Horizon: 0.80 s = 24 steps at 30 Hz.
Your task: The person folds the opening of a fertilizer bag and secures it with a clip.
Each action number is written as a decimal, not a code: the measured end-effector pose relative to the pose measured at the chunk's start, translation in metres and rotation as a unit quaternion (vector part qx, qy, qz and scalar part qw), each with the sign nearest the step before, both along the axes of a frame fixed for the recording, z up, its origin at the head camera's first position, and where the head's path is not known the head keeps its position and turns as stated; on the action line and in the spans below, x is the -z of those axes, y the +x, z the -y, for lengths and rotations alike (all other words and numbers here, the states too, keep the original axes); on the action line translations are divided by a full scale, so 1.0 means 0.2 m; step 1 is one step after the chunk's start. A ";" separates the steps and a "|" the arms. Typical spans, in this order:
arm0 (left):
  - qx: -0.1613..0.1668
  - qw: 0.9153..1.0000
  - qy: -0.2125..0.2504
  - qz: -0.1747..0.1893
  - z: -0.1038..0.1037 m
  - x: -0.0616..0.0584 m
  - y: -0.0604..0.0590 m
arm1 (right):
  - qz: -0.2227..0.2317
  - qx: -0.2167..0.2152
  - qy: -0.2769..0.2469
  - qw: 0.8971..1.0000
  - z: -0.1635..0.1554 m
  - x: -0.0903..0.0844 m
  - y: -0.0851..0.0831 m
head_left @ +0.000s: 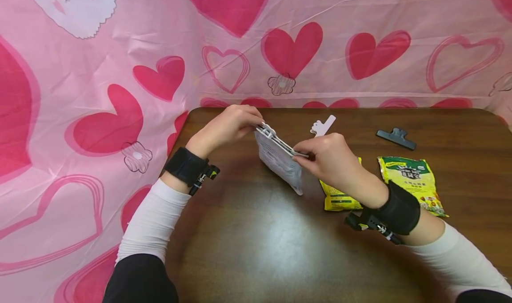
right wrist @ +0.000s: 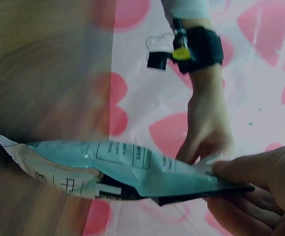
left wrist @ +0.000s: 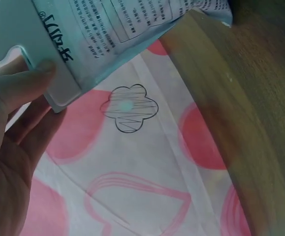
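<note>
Dark wooden table [head_left: 248, 249], pink heart cloth behind. White printed pouch [head_left: 280, 161] above table centre, its top edge pinched by my left hand [head_left: 230, 125] and right hand [head_left: 330, 158]. White clip [head_left: 323, 125] and grey clip [head_left: 396, 137] beyond the pouch, unattached: sealing not done.

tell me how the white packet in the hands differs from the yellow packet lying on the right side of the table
The white packet is pale with dark print; the yellow packet is bright yellow with a green label. The white packet is held up off the table, pinched along its top edge by the left hand and right hand; the yellow packet lies flat and untouched. Both are small, flat pouches.
</note>
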<state>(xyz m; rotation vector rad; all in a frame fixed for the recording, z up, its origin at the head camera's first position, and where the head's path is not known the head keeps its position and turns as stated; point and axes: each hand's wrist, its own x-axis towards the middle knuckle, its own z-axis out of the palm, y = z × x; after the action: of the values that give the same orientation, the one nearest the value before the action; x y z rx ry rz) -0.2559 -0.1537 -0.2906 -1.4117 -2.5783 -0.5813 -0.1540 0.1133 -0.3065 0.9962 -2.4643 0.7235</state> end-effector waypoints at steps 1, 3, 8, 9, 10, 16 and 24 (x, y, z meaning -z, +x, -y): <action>0.000 1.000 0.009 -0.002 0.00 0.00 -0.01 | -0.007 0.003 0.002 1.000 0.01 0.00 0.01; 0.003 1.000 0.024 -0.007 0.00 0.01 -0.03 | -0.023 0.007 0.005 1.000 0.05 0.00 0.03; 0.003 0.999 0.035 -0.010 0.01 0.03 -0.06 | -0.043 0.013 -0.002 0.999 0.17 0.04 0.07; 0.000 0.999 0.033 -0.008 0.03 0.04 -0.06 | -0.047 0.015 -0.003 0.999 0.19 0.04 0.08; -0.005 1.000 0.030 -0.005 0.05 0.04 -0.06 | -0.050 0.016 -0.006 0.999 0.22 0.05 0.08; -0.035 0.999 0.014 0.021 0.20 0.07 -0.04 | -0.069 0.002 0.016 0.997 0.33 0.14 0.10; -0.088 0.993 -0.007 0.072 0.36 0.20 -0.02 | -0.134 -0.044 0.093 0.986 0.50 0.29 0.14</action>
<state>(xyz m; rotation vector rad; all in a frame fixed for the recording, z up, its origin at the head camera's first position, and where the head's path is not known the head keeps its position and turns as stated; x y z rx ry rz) -0.2592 -0.2264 -0.3303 -1.1682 -2.7875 -0.6610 -0.1265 0.0136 -0.3651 1.1940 -2.2932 0.3597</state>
